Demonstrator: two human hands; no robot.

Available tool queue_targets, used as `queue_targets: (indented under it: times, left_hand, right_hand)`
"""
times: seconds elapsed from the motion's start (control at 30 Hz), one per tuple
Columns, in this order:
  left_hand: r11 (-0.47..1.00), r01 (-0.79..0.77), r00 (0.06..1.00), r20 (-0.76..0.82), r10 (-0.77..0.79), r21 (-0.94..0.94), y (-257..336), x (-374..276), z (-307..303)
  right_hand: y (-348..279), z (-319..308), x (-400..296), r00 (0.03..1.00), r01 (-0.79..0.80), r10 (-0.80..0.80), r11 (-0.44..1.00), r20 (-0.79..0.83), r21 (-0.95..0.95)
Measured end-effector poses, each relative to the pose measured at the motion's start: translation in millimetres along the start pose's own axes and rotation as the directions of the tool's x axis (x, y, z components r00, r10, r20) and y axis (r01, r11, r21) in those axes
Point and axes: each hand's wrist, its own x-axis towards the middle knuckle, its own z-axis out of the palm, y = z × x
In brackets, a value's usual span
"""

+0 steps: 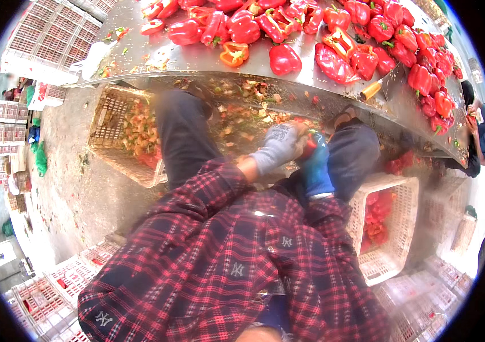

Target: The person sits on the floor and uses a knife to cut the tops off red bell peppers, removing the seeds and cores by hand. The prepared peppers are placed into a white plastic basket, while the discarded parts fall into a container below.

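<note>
Between my knees, both hands meet around a red bell pepper (309,146). My left hand (283,141), in a pale grey knit glove, has its fingers curled against the pepper's left side; whether it grips the pepper is not clear. My right hand (317,158), in a blue coated glove, is closed on the pepper, which is partly hidden by the fingers. Above the hands, whole and cut-open red peppers (285,60) lie on a metal table (148,64). A knife with a wooden handle (370,91) rests near the table's front edge.
At left, a plastic crate (118,164) holds pepper cores and scraps. To the right, a white crate (403,231) contains red pepper pieces. Scraps (242,117) litter the area beneath the table edge. Stacked crates (50,38) stand at the far left. Another person (477,124) is at the table's right end.
</note>
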Motion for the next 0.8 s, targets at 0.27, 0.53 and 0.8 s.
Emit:
queue_targets:
  times: [0.27,0.53,0.8]
  left_hand:
    - [0.971,0.238,0.971,0.009,-0.237,-0.032,30,12,-40]
    - [0.879,0.075,0.940,-0.261,-0.219,-0.471,7,-13,-65]
    - [0.629,-0.299,0.774,-0.568,-0.280,-0.718,-66,-48,-214]
  right_hand:
    - [6,10,9,0.899,0.408,-0.344,0.883,0.271,-0.234]
    - [9,59,-14,0.815,0.534,-0.385,0.788,0.432,-0.305]
    - [19,122,-38,0.896,0.068,0.015,0.983,0.443,-0.171]
